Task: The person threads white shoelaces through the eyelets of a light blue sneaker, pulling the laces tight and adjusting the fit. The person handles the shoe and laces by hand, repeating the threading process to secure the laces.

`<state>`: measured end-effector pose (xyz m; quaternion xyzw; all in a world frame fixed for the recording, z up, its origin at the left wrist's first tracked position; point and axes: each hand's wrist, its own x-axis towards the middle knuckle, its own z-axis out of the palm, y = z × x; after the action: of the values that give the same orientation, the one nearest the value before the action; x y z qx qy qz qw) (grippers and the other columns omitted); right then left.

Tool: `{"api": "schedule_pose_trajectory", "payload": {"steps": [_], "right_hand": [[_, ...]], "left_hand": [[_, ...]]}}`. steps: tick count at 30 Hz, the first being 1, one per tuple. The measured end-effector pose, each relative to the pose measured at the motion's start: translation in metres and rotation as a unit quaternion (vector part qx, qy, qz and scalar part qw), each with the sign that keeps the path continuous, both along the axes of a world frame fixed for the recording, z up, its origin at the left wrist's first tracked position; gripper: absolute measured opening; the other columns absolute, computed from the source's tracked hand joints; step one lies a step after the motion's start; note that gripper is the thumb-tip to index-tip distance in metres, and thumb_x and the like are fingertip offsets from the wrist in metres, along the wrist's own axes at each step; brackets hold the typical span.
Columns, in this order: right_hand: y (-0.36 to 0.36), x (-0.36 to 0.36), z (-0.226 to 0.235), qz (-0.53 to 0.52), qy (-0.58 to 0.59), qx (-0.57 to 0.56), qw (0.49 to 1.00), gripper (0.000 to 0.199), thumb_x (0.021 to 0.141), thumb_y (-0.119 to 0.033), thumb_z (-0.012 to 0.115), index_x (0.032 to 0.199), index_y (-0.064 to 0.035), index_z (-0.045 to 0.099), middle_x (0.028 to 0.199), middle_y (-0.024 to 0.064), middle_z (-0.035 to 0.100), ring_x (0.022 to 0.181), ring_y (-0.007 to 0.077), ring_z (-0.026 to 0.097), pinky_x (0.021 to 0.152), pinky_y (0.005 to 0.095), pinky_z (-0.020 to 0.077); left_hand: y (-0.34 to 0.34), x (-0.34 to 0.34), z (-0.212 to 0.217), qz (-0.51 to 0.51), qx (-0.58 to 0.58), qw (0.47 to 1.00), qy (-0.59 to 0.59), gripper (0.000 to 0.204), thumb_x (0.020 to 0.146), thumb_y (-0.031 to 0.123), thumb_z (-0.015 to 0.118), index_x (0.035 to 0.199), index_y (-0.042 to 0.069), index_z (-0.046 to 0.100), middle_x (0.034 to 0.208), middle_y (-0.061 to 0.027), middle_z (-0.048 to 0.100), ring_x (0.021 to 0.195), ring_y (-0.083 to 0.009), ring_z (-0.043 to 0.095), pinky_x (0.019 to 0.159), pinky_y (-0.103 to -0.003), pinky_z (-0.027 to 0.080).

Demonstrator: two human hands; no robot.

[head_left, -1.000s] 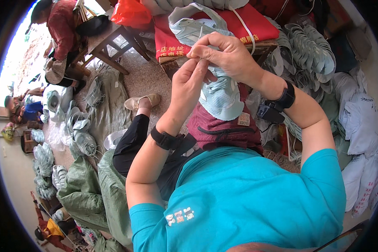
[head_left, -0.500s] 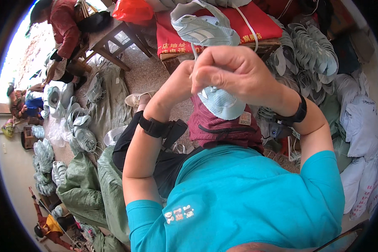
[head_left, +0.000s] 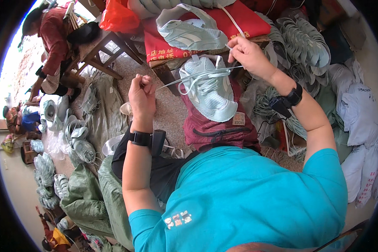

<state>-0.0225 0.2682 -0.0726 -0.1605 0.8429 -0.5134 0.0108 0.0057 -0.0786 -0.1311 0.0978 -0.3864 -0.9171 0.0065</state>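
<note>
Since half a second ago, the left hand has swung out leftward and the right hand up and to the right, drawing a pale lace between them. At upper left, a seated person in a red top bends near a wooden stool; below, pale shoe pieces lie heaped beside green sacks, their contents hidden. A red plastic bag sits at the top, its contents unclear. Left of centre, the left hand is curled on the lace above the speckled floor. At centre, the shoe lies toe downward against maroon cloth; above it, the tabletop carries a red cover and another pale shoe upper. Rightward, the right hand pinches the lace, near stacked pale pieces; white sacks line the right edge, contents not visible.
</note>
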Motion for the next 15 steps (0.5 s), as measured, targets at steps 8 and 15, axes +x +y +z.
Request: {"api": "schedule_pose_trajectory", "payload": {"steps": [8,15], "right_hand": [[-0.011,0.022,0.007,-0.004,0.056,0.182,0.982,0.011,0.09,-0.013,0.059,0.091,-0.0022,0.06,0.078,0.0092,0.063,0.073,0.0192,0.062,0.066,0.0335,0.047],[-0.016,0.018,0.007,0.029,0.138,0.238,0.961,0.011,0.085,-0.013,0.06,0.086,-0.0021,0.058,0.081,0.0139,0.061,0.076,0.0324,0.061,0.067,0.0415,0.0474]], "left_hand": [[0.028,0.018,0.019,-0.052,-0.305,0.95,0.05,0.028,0.102,0.024,0.051,0.106,0.001,0.068,0.077,0.0019,0.058,0.058,-0.0021,0.036,0.051,-0.02,0.029],[0.047,0.021,0.012,-0.108,-0.4,0.907,0.081,0.026,0.102,0.022,0.054,0.109,0.001,0.067,0.073,0.0054,0.055,0.063,-0.0021,0.044,0.057,-0.019,0.035]]}}
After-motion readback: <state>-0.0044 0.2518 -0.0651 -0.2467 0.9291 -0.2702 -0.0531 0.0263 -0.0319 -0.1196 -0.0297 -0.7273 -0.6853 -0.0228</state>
